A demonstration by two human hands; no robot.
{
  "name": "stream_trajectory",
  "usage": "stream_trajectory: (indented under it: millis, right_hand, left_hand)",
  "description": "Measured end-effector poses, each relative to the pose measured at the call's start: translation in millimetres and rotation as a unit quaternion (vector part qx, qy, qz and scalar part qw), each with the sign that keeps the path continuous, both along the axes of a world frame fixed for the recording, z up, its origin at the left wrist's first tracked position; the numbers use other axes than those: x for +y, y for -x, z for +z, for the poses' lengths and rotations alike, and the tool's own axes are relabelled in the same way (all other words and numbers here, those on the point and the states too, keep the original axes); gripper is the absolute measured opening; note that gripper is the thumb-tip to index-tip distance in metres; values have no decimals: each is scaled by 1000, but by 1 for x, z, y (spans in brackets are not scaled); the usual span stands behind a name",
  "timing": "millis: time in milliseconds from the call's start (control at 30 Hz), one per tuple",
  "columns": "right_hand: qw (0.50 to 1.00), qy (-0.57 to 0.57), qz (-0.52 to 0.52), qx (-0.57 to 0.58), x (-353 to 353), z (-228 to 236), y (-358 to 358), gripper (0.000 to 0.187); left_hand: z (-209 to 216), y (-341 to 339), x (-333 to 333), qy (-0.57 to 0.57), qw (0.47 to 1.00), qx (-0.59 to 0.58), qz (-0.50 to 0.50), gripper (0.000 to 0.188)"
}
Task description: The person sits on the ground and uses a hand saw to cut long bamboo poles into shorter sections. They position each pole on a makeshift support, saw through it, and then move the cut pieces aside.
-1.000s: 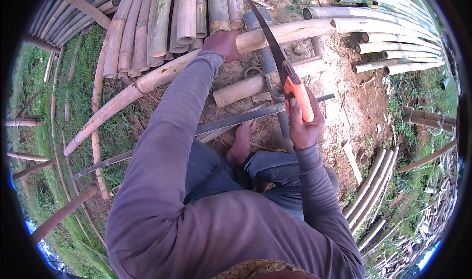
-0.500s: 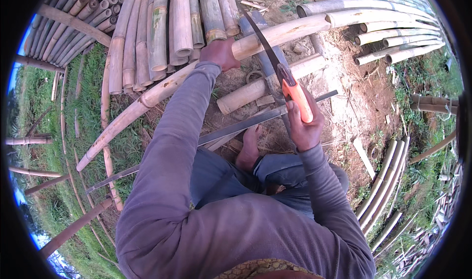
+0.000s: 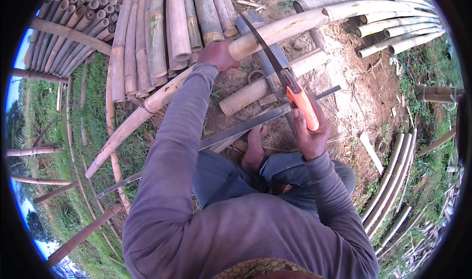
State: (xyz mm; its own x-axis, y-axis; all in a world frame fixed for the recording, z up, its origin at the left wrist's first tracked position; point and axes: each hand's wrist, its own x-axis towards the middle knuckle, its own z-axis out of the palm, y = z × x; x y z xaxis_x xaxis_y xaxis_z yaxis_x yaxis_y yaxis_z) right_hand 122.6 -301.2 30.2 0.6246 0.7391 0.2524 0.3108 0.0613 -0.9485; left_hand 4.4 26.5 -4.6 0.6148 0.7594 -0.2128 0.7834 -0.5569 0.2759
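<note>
My left hand [image 3: 219, 56] is wrapped round a long bamboo pole [image 3: 282, 32] that lies slantwise across the view, from lower left to upper right. In my right hand [image 3: 313, 137] is a handsaw [image 3: 268, 51] with an orange handle and a dark, curved blade. The blade crosses the pole to the right of my left hand; whether its teeth touch the bamboo I cannot tell. Beneath the pole lies a shorter, thick bamboo piece [image 3: 248, 95], beside a grey beam [image 3: 275, 75]. A long flat bar [image 3: 246, 126] stretches in front of my bare foot [image 3: 254, 149].
Cut bamboo poles [image 3: 157, 38] are stacked beyond my left hand, with another pile [image 3: 73, 23] at the far left behind a crossbar. More poles [image 3: 398, 32] lie at the far right. Several curved-looking lengths [image 3: 388, 181] rest on the ground to my right.
My right hand has drawn the saw slightly toward me and down to the right. My left hand keeps its grip on the pole. The whole view has shifted a little.
</note>
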Motion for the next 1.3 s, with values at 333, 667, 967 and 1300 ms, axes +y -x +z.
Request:
stream_trajectory:
  millis: [333,667,967,1300]
  right_hand:
    - [1000,3,-8,2,79,-7,-21,43]
    - [1000,-5,1,-7,-10,-19,0,48]
    - [999,-11,-21,-22,-14,-17,-7,48]
    - [996,21,-18,-79,-72,-12,-7,54]
  left_hand:
    - [-6,-8,1,12,1000,8,-15,90]
    - [-16,-1,5,26,999,21,-11,79]
    - [-14,-1,4,15,1000,18,-3,86]
    - [-17,1,3,-6,1000,4,-22,79]
